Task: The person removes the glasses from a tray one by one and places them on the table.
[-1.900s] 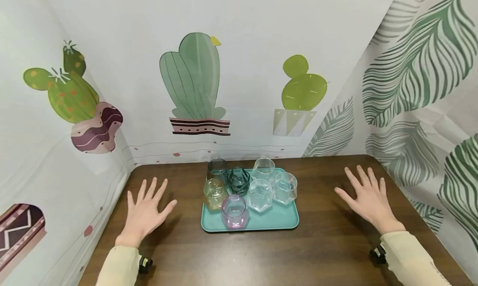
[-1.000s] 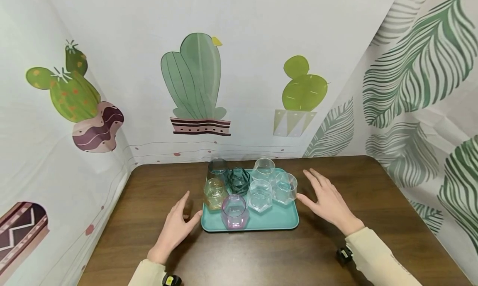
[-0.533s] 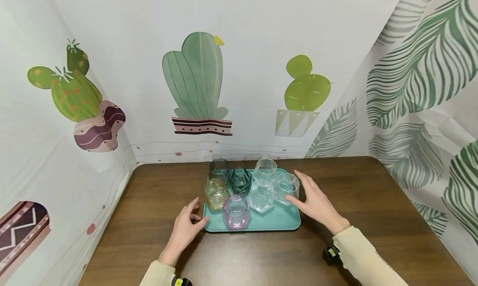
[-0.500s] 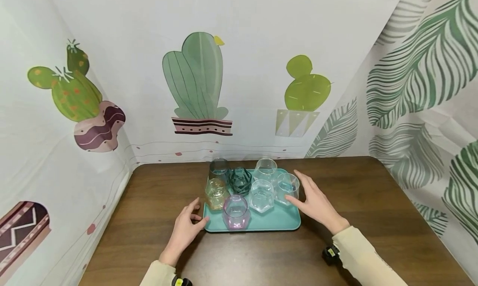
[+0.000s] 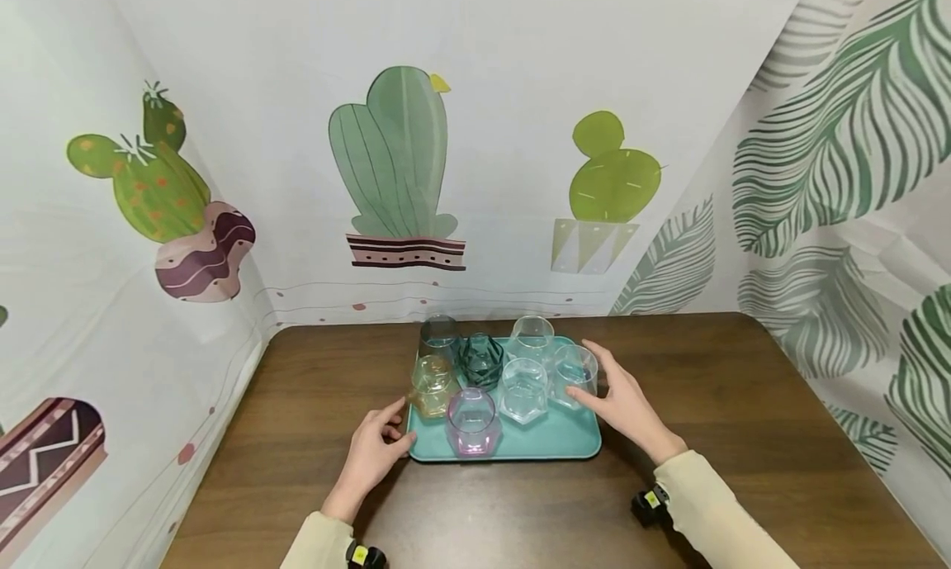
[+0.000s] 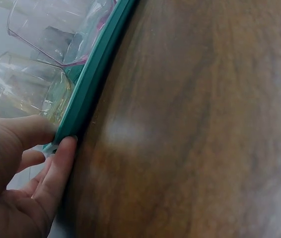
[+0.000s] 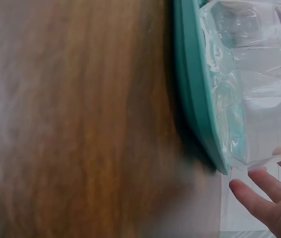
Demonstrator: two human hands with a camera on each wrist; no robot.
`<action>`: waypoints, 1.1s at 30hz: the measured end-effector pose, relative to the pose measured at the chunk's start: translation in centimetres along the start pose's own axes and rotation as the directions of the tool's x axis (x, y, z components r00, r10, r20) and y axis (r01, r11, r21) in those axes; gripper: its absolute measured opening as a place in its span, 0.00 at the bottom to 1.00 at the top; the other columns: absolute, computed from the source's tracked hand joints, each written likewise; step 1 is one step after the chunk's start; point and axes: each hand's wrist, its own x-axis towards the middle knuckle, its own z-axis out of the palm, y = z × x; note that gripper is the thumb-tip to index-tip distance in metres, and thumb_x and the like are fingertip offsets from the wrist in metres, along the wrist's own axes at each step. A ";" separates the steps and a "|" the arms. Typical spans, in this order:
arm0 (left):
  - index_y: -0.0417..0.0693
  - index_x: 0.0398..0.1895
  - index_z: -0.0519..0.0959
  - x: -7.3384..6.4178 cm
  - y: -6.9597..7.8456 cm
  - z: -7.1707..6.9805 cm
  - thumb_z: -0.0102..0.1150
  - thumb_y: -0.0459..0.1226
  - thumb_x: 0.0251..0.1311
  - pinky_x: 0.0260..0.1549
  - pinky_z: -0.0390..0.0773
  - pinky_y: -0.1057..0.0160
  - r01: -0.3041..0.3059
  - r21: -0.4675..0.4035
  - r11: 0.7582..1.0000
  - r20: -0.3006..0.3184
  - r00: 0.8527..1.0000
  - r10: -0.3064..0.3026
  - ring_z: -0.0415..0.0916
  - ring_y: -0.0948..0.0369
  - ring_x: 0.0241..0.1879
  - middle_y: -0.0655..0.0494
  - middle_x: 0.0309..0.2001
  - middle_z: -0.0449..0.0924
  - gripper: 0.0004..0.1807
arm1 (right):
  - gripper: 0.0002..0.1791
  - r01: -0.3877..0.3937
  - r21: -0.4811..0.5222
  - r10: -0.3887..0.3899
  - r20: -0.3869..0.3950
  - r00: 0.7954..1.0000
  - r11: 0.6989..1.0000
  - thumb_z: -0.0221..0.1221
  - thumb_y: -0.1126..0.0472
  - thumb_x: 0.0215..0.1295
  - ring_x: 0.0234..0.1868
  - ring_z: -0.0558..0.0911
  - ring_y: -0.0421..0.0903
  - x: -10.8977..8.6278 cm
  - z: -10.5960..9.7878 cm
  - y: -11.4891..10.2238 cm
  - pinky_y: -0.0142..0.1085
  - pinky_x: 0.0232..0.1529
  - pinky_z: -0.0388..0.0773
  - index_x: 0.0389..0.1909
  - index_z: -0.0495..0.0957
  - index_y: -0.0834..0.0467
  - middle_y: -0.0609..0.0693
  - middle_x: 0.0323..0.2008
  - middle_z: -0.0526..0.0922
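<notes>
The left hand pinches the left edge of the tray, flat on the table. Beyond, the right hand curves around a clear glass on the tray's right side; whether it grips, I cannot tell. Taking hold seems in hand; the next move likely calls for a firm grasp.

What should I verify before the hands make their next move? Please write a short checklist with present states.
1. Teal tray flat on the wooden table: ok, it looks flat.
2. All seven glasses upright on it: ok.
3. Left hand on the tray's left edge: ok, thumb and fingertip pinch the rim.
4. Right hand at the rightmost clear glass: ok, thumb in front.
5. Right hand's hold firm: cannot tell.
6. That glass well spaced from its neighbours: not ok, they stand close.
</notes>
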 end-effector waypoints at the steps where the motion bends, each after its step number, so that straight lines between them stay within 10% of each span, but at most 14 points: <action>1: 0.37 0.66 0.79 0.0 0.0 0.0 0.73 0.30 0.54 0.32 0.81 0.69 -0.003 -0.003 1.000 0.001 1.000 0.003 0.78 0.61 0.34 0.46 0.43 0.79 0.32 | 0.47 -0.006 0.011 0.006 -0.005 1.000 1.000 0.72 0.48 0.64 0.57 0.83 0.61 0.0 0.0 -0.1 0.55 0.55 0.83 0.78 0.60 0.53 0.61 0.71 0.72; 23: 0.40 0.63 0.82 0.3 -0.1 0.2 0.69 0.27 0.54 0.38 0.79 0.68 0.009 -0.010 1.000 0.025 1.000 -0.009 0.77 0.63 0.34 0.57 0.33 0.80 0.29 | 0.41 0.023 0.034 -0.020 -0.083 0.996 0.999 0.74 0.56 0.61 0.56 0.83 0.61 0.4 -3.3 0.2 0.52 0.49 0.86 0.73 0.67 0.57 0.62 0.59 0.80; 33: 0.36 0.63 0.81 0.5 -0.5 0.4 0.67 0.25 0.50 0.35 0.77 0.70 -0.034 -0.017 0.999 0.013 0.999 0.034 0.75 0.68 0.31 0.59 0.31 0.78 0.31 | 0.40 0.012 -0.032 -0.018 -0.172 0.985 0.999 0.74 0.60 0.61 0.53 0.84 0.61 1.0 -5.2 2.7 0.30 0.46 0.84 0.72 0.67 0.60 0.65 0.55 0.82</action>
